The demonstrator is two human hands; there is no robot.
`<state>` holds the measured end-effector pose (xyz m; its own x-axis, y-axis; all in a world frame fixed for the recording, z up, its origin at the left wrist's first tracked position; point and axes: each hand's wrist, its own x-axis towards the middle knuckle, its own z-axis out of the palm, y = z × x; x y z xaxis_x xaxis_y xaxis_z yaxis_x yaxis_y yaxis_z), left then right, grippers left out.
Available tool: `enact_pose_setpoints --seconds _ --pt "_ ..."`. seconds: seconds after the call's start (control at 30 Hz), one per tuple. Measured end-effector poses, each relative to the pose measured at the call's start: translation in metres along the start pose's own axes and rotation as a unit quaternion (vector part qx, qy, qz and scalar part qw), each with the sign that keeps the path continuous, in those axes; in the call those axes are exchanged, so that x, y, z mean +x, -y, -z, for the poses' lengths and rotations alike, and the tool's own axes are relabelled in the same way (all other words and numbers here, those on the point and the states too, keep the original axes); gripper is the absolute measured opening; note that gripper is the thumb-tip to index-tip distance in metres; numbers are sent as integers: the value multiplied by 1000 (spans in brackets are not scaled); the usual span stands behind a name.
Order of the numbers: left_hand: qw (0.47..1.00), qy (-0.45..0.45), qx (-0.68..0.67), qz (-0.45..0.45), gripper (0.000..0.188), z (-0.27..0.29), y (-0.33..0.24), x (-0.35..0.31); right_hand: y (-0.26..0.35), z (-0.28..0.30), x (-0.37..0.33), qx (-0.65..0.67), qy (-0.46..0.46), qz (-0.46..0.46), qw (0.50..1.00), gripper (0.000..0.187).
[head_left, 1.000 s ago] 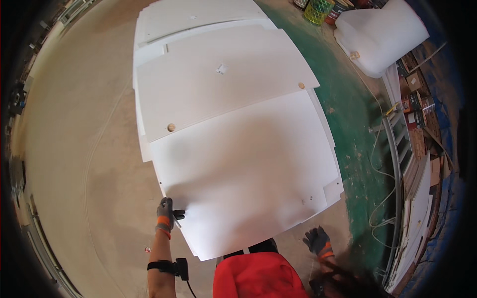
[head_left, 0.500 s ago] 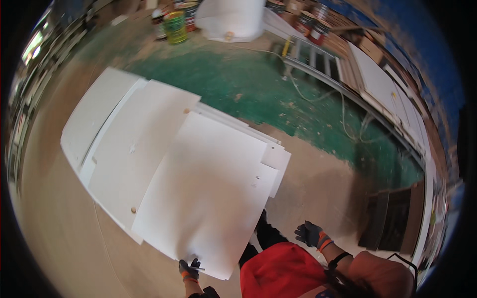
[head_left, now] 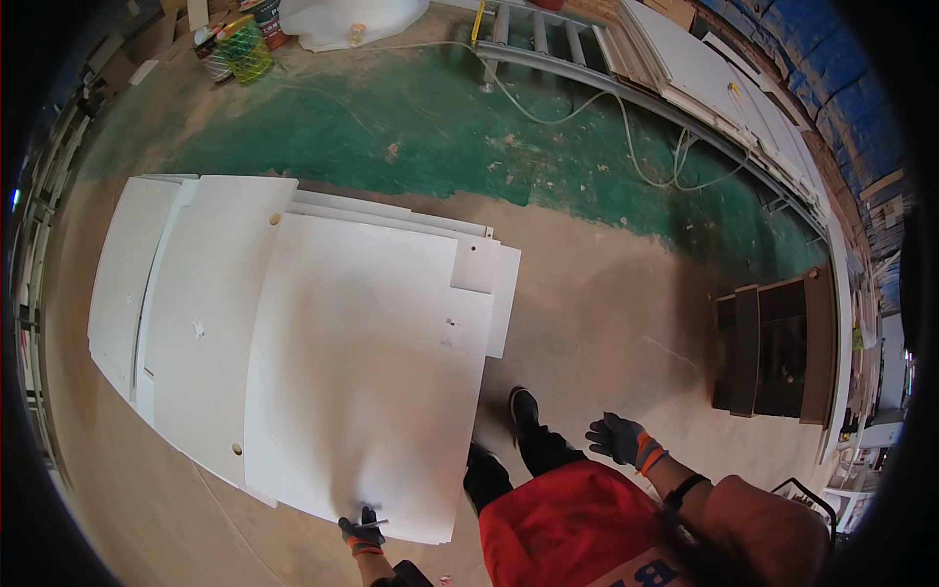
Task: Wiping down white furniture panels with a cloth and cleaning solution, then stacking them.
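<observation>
At the near edge of a white panel [head_left: 362, 382] is my left hand [head_left: 359, 536], in a dark glove with an orange cuff. Its fingers are closed on a thin, pale, stick-like tool [head_left: 376, 523], whose exact kind is too small to make out. My right hand [head_left: 618, 439], gloved the same way, hangs in the air to the right of my legs. It holds nothing that I can see, and its fingers are partly stretched. The panel lies on top of a stack of overlapping white boards [head_left: 205, 313], some with small round holes.
A dark brown open-fronted cabinet frame [head_left: 773, 342] stands at the right. Behind it, a grey metal rack [head_left: 626, 88] carries leaning white boards, with a pale hose [head_left: 626, 147] trailing on the green floor. Cans and a yellow-green container [head_left: 243, 49] stand far left.
My view has turned and dipped, so the board stack sits squarer and further left in it. Both hands keep much the same pose, the left still gripping the stick-like tool.
</observation>
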<state>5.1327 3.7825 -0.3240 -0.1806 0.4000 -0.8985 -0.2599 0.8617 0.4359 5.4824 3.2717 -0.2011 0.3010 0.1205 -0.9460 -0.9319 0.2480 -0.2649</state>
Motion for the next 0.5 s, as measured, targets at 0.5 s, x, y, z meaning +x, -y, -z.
enact_pose_setpoints --seconds 0.5 --pt "977 60 187 -85 61 -9 50 -41 30 -26 -23 75 31 19 996 35"
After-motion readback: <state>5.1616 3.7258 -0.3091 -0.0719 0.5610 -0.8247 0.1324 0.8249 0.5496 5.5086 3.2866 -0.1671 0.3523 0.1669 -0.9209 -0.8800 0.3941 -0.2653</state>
